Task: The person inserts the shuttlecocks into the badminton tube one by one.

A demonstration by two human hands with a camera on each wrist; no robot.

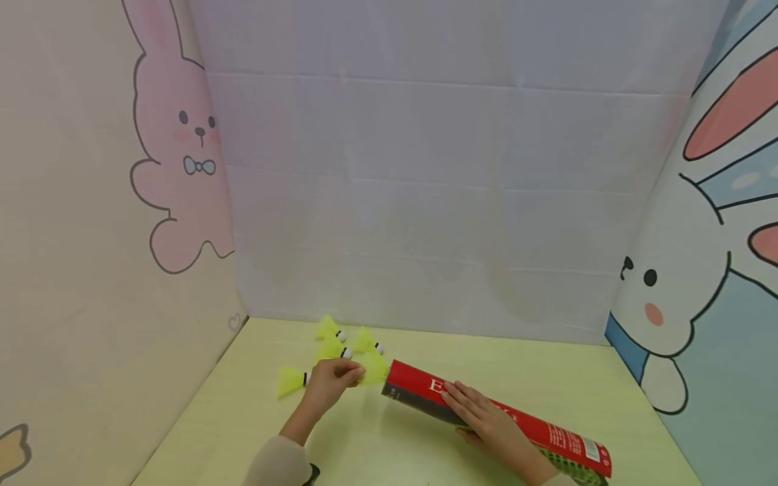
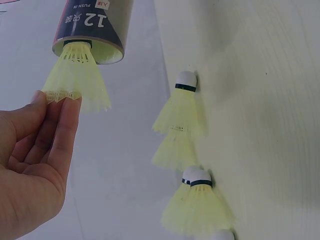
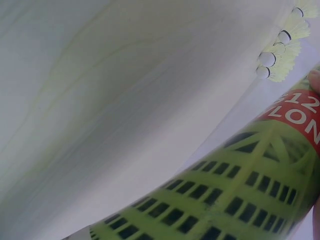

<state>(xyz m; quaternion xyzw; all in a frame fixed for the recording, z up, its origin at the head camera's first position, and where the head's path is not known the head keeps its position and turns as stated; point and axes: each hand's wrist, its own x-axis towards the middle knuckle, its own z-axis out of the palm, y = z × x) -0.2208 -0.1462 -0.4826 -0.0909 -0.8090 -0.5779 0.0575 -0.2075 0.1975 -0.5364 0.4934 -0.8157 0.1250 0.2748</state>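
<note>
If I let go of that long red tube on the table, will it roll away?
Probably, a little. The red tube is round and lies on its side on the smooth table, and only the right hand resting on it steadies it. It looks like light card, so a small nudge could likely shift it.

The left hand (image 1: 331, 381) reached forward from a pale sleeve, its fingertips (image 2: 62, 107) pinched together with the palm turned inward. The right hand (image 1: 486, 422) lay farther right and nearer the body, palm down, fingers extended and slightly spread.
</note>
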